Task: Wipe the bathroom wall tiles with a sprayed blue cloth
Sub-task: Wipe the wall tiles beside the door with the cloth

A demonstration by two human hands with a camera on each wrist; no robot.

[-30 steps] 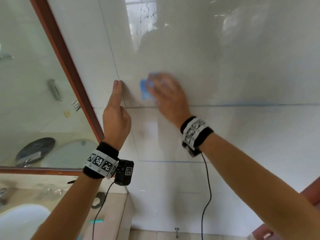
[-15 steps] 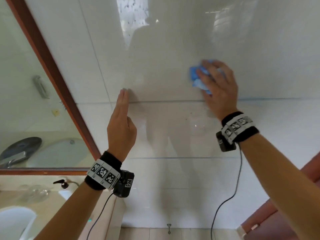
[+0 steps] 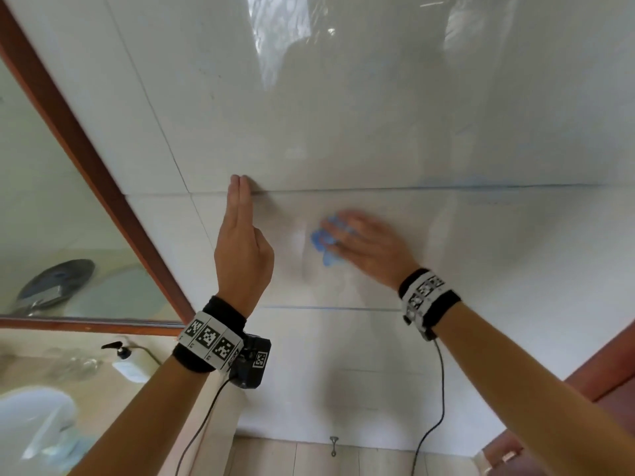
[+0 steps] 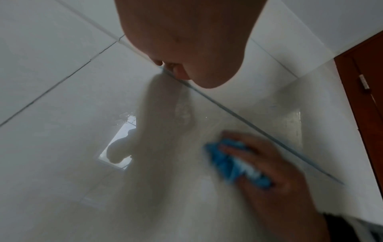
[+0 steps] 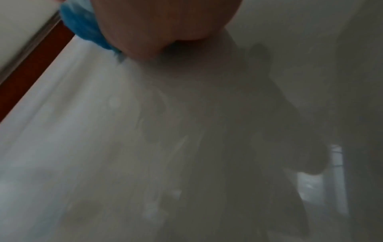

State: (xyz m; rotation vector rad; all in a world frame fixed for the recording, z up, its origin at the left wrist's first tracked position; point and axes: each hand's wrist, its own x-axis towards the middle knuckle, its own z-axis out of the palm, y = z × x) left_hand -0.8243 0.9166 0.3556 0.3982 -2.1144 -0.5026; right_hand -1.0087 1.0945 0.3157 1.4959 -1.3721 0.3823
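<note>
The right hand (image 3: 364, 249) was smeared with motion blur in the head view, so I couldn't make out how its fingers sat. Most of the blue cloth (image 3: 326, 242) was tucked under that hand, only a crumpled edge poking out. From the right wrist view almost everything was a grey blur, the cloth cut off at the top edge. The left hand (image 3: 242, 249) showed edge-on, palm side hidden, and in its own wrist view the fingertips were lost behind the heel of the hand. The sink (image 3: 31, 417) ran off the bottom left corner, fuzzy too.
</note>
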